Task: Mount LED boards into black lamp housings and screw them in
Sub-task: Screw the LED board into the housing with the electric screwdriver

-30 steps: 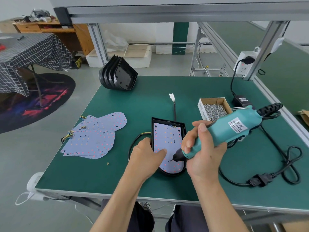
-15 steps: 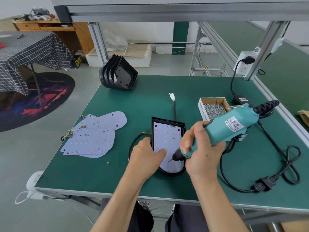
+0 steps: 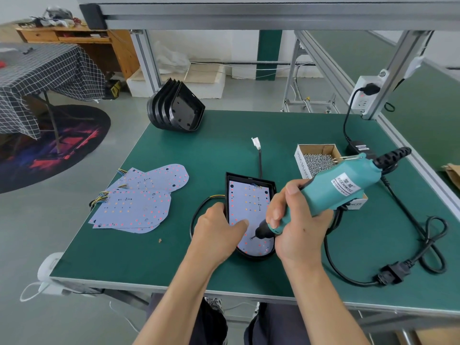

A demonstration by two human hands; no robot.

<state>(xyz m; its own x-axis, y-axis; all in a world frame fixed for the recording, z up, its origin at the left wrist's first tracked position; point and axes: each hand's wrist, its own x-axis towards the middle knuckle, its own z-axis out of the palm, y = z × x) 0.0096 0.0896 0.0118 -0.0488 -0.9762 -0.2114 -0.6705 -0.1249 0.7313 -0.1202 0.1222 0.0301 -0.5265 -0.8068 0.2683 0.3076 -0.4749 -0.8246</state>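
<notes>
A black lamp housing (image 3: pixel 272 188) lies in the middle of the green table with a pale LED board (image 3: pixel 249 202) seated inside it. My left hand (image 3: pixel 215 232) rests on the housing's left rim, a fingertip pressing on the board. My right hand (image 3: pixel 296 225) grips a teal electric screwdriver (image 3: pixel 343 185), whose bit touches a screw (image 3: pixel 252 238) on the board's lower part. A stack of loose LED boards (image 3: pixel 139 200) lies to the left. A stack of empty black housings (image 3: pixel 176 109) stands at the far left corner.
A cardboard box of screws (image 3: pixel 317 159) sits right of the housing, partly behind the screwdriver. The tool's black cable (image 3: pixel 428 245) loops over the table's right side toward a wall socket (image 3: pixel 366 94). The housing's lead with a white plug (image 3: pixel 256 141) runs away from me. Aluminium frame posts flank the table.
The screwdriver has tilted a little lower and its bit has settled on the screw. My left hand stays on the housing and board.
</notes>
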